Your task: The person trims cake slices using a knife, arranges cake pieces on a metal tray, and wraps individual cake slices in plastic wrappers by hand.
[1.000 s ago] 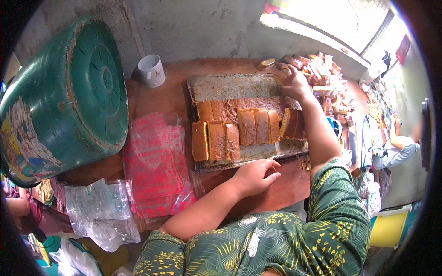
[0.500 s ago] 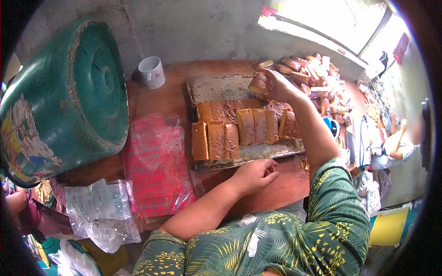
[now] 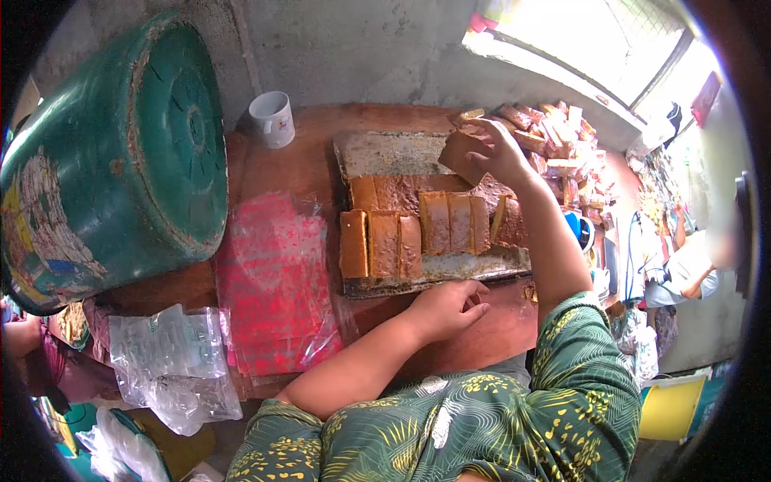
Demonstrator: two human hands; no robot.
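My right hand (image 3: 507, 157) grips a slice of cake (image 3: 463, 158) over the far right part of a worn metal baking tray (image 3: 385, 153). The slice is tilted, one flat brown side showing. Below it, several brown-topped cake slices (image 3: 396, 241) with yellowish sides lie in rows on the tray, some standing slightly apart. My left hand (image 3: 448, 310) rests by the tray's near edge, holding nothing, fingers loosely bent and thumb apart. Just beyond my right hand is a pile of wrapped cake pieces (image 3: 550, 132).
Red-printed plastic wrappers (image 3: 277, 281) lie left of the tray, with clear plastic bags (image 3: 173, 361) nearer me. A white mug (image 3: 273, 120) stands by the wall. A large green tub (image 3: 120, 161) lies on its side at left. Another person (image 3: 687, 265) is at far right.
The slice in my right hand has turned, so its flat side now shows instead of its browned top. My left hand stays by the tray. The view has shifted slightly.
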